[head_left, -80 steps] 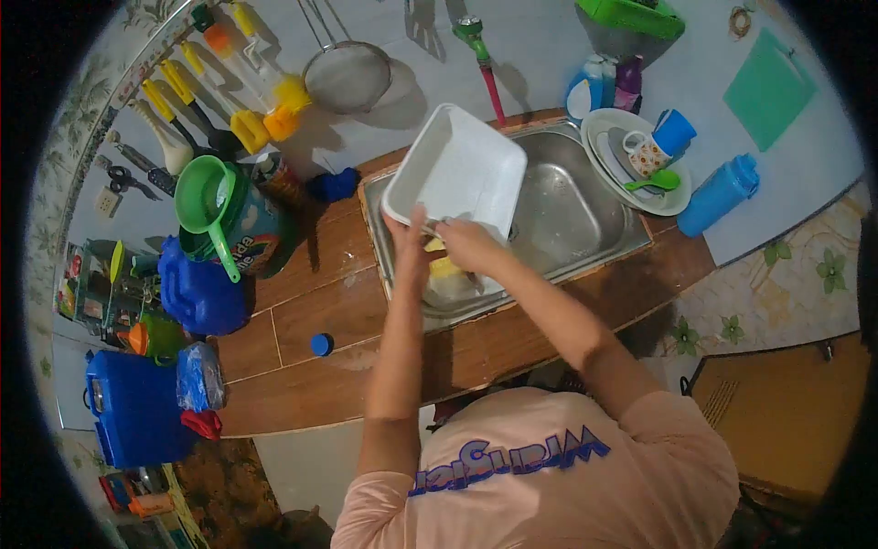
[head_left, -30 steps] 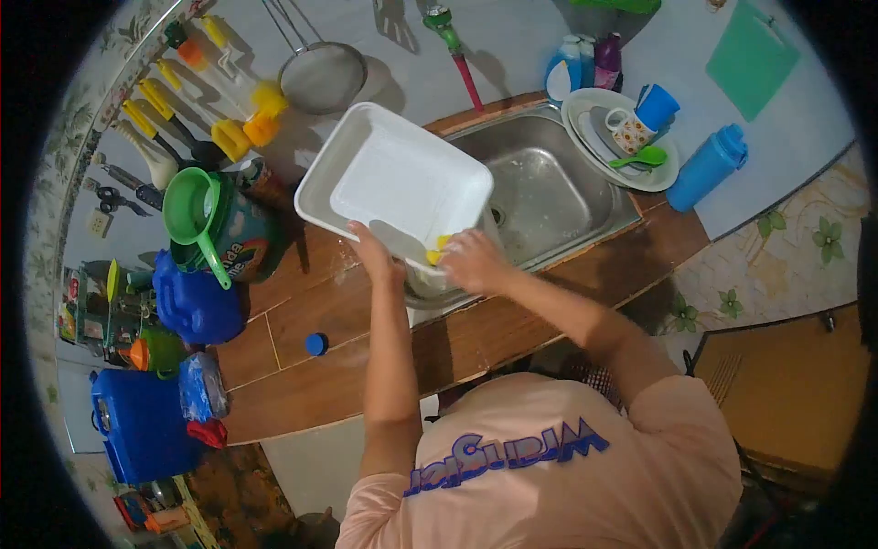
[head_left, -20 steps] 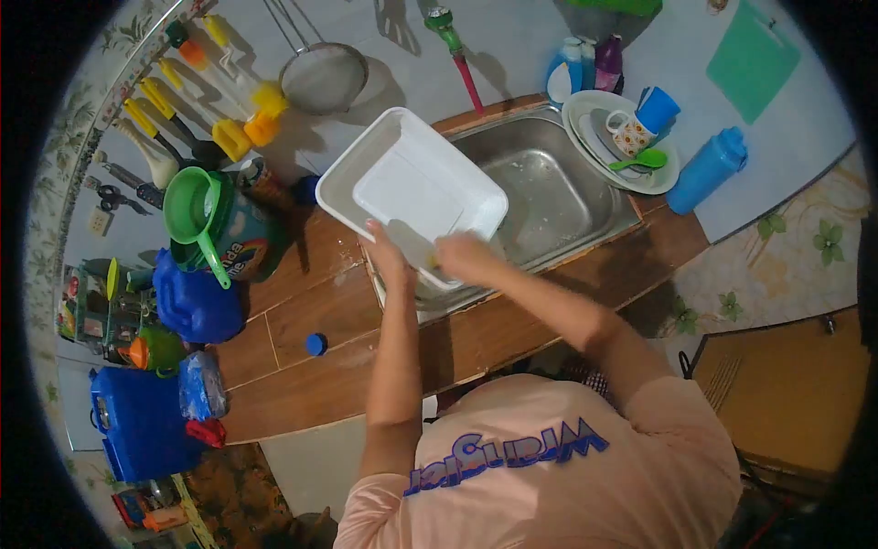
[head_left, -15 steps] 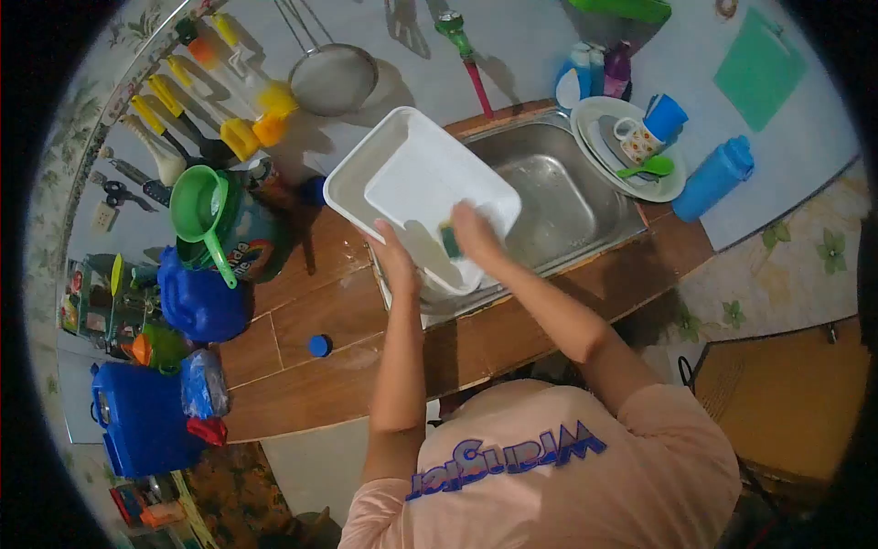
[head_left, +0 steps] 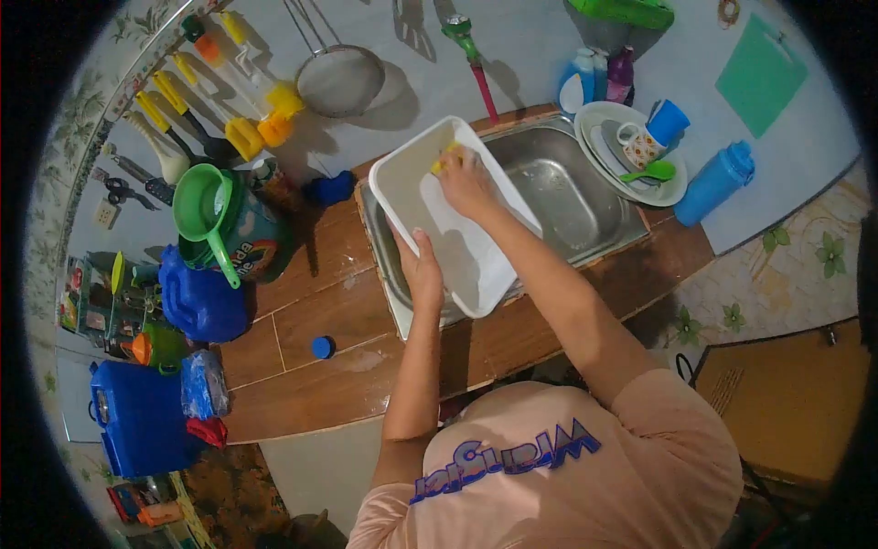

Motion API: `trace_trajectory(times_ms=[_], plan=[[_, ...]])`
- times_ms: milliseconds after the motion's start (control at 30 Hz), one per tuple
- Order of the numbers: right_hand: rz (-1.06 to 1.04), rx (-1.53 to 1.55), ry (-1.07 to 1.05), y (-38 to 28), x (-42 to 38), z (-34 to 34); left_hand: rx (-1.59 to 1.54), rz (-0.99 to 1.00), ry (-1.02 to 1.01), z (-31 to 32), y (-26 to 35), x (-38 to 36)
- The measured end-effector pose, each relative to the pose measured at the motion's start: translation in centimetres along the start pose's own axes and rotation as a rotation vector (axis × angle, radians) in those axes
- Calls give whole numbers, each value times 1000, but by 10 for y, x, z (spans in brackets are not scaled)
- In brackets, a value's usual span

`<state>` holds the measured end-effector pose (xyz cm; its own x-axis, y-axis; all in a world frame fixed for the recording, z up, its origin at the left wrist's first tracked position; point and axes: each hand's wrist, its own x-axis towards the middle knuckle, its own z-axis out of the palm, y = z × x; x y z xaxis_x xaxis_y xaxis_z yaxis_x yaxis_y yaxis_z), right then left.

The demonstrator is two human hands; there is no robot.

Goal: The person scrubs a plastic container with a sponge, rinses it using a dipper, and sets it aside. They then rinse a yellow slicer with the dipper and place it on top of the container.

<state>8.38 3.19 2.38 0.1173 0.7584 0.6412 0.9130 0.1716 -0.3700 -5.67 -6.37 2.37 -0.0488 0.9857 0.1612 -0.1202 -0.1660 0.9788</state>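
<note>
The white tray (head_left: 457, 229) lies tilted over the sink (head_left: 567, 192), long axis running away from the person; the left hand (head_left: 422, 270) grips its near rim, while the right hand (head_left: 466, 178) presses a yellow sponge (head_left: 443, 163) at its far end.

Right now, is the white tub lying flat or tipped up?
Tipped up. The left hand holds the white tub slanted over the sink.
</note>
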Motion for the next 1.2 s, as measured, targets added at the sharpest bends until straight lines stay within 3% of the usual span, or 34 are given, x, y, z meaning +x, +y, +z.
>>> trace_trajectory(times_ms=[133, 200, 300, 367, 467, 533, 633, 767, 833, 900, 1000, 1033, 1133, 1167, 1200], plan=[[359, 19, -471, -15, -48, -13, 109, 82, 140, -10, 16, 7], [385, 91, -530, -21, -83, -12, 192, 182, 195, -17, 20, 18], [159, 326, -689, -48, -109, -25, 246, 275, 193, -23, 17, 34], [-27, 440, -677, -60, -128, -28, 252, 232, 179, -22, 25, 41], [-301, 319, -504, -35, -121, -71, -112, -66, 127, -31, 26, 46], [-501, 166, -28, 12, -119, -68, -201, -246, 70, -47, 29, 50], [-493, 156, -210, 18, -94, -111, -335, -400, -9, -48, 14, 56], [-511, 84, 83, 17, -33, -132, -541, -569, -117, -37, -15, 73], [-402, 31, 79, 21, -6, -137, -190, -158, -20, -18, -7, 75], [-256, 42, 32, 28, 23, -141, 432, 301, 66, -4, 17, 71], [-92, 109, 36, 40, 54, -136, 323, 277, -185, 5, 27, 76], [-14, 333, 177, 25, 64, -143, 201, 246, -260, 13, 47, 74], [-317, 260, 405, -8, 51, -127, 288, 250, -84, 39, 76, 62], [-388, 277, 382, -21, 45, -125, 282, 403, -16, 43, 57, 71], [-456, 293, 358, -35, 37, -127, 299, 396, 14, 44, 59, 71]])
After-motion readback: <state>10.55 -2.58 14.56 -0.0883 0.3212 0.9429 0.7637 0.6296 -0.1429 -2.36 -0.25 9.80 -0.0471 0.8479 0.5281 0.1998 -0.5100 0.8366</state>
